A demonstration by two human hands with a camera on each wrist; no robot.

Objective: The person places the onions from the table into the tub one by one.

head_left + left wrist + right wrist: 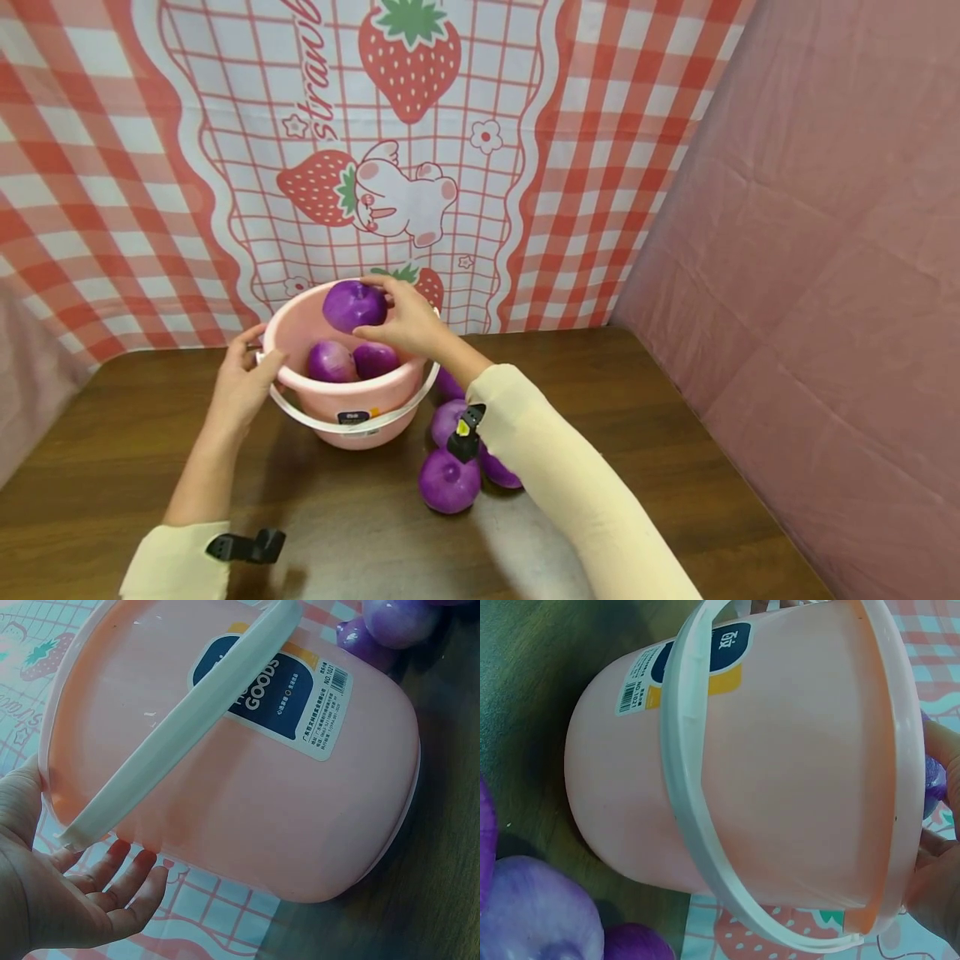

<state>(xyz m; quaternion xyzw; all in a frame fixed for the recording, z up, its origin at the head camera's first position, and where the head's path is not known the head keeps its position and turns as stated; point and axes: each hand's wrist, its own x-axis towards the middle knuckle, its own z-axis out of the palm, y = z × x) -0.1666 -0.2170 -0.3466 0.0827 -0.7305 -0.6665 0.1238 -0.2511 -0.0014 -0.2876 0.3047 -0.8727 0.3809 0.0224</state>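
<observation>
A pink bucket (324, 403) with a white handle (176, 739) stands upright on the table. My left hand (243, 379) grips its rim at the left, thumb over the edge and fingers against the outside. With my right hand (405, 321) I hold a purple onion (352, 306) over the bucket's opening, near the far right rim. Two more onions, one paler (330, 361) and one darker (377, 360), lie inside the bucket. In the right wrist view, the rim hides most of the held onion (934, 784).
Several purple onions (450, 482) sit on the brown wooden table (360, 517) right of the bucket, partly under my right forearm. A strawberry-print cloth (570, 250) hangs behind the table. Pink fabric (817, 250) covers the right side.
</observation>
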